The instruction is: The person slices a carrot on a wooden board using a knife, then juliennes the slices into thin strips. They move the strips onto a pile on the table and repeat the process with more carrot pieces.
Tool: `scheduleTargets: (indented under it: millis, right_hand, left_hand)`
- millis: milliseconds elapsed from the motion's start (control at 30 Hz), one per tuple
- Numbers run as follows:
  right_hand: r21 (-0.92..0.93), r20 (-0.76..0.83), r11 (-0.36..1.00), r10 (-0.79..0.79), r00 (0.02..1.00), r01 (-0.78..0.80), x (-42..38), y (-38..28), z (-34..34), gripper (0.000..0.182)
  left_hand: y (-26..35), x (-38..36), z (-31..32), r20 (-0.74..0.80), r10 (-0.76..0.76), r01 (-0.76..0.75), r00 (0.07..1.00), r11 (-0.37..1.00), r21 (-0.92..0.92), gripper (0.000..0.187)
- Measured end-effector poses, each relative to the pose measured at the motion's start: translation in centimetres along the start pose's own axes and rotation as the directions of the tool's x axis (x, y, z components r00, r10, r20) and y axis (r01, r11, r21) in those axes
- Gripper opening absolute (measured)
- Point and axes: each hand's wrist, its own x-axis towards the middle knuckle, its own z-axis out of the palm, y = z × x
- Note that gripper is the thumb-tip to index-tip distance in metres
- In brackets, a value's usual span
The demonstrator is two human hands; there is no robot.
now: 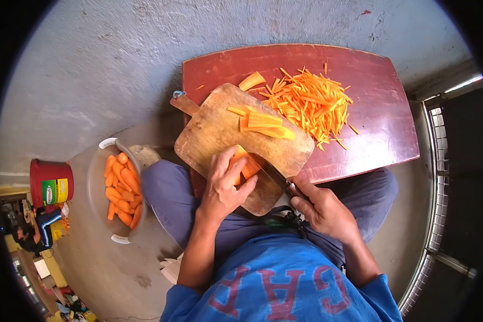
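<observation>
My left hand [225, 182] presses carrot slices [249, 168] against the near part of a wooden cutting board [209, 129], its fingers curled over them. In my right hand [323, 208] is the handle of a kitchen knife [273, 174], whose dark blade lies right beside those slices. Further up the board rests a small stack of flat carrot pieces [265, 123]. Beyond the board's right edge is a heap of carrot strips [308, 102], with one wider carrot slice [251, 81] to the left of it.
The board lies tilted on a red table [378, 123] against a blue wall [145, 43]. Left of my legs, a basin [97, 188] of whole carrots [124, 188] stands on the floor. Farther left are a red bucket [37, 182] and another person [35, 231]. A metal-framed grille [439, 161] borders the right.
</observation>
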Motion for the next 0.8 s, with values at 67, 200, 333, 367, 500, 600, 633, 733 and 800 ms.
scheduleTargets:
  millis: [67, 200, 333, 367, 500, 600, 633, 733, 800]
  right_hand:
    - [-0.043, -0.029, 0.999, -0.004, 1.000, 0.002, -0.4, -0.6, 0.6, 0.048]
    - [-0.221, -0.019, 0.974, -0.055, 0.998, 0.049, 0.6, -3.2, 1.1, 0.052]
    - [-0.345, 0.026, 0.934, -0.085, 0.996, 0.089, 1.5, -3.2, 1.7, 0.054]
    - [-0.372, 0.035, 0.924, -0.078, 0.996, 0.085, 1.5, -3.5, 1.7, 0.054]
    - [-0.431, 0.067, 0.901, -0.024, 0.997, 0.050, 1.3, -5.0, 1.8, 0.050]
    - [-0.430, 0.068, 0.900, -0.051, 0.996, 0.075, 2.8, -3.9, 2.1, 0.046]
    - [-0.425, 0.069, 0.900, -0.073, 0.995, 0.096, 3.5, -3.3, 2.3, 0.045]
    - [-0.403, 0.088, 0.902, -0.132, 0.987, 0.156, 5.4, -3.2, 2.9, 0.046]
    - [-0.400, 0.077, 0.904, -0.132, 0.988, 0.152, 4.3, -4.0, 2.3, 0.044]
  left_hand:
    - [-0.3, -0.2, 0.3, 0.005, 0.036, -0.037, 0.999, 0.999, 0.037, 0.044]
    - [0.0, -0.3, 0.9, -0.023, 0.094, -0.092, 0.995, 0.993, 0.078, 0.039]
    - [0.1, -0.3, 0.9, -0.023, 0.092, -0.090, 0.996, 0.993, 0.074, 0.036]
    - [0.1, -0.4, 0.9, -0.017, 0.087, -0.086, 0.996, 0.993, 0.078, 0.036]
    - [-0.5, -1.0, 1.1, 0.036, 0.109, -0.113, 0.993, 0.986, 0.120, 0.036]
    - [-0.2, -0.6, 1.1, 0.007, 0.095, -0.095, 0.995, 0.992, 0.080, 0.033]
    - [-0.1, -0.6, 1.1, -0.002, 0.086, -0.086, 0.996, 0.995, 0.058, 0.033]
    - [-0.1, -0.7, 0.5, 0.075, 0.021, -0.022, 0.997, 1.000, 0.009, 0.034]
    - [-0.7, -0.7, 0.9, 0.026, 0.096, -0.097, 0.995, 0.995, 0.036, 0.033]
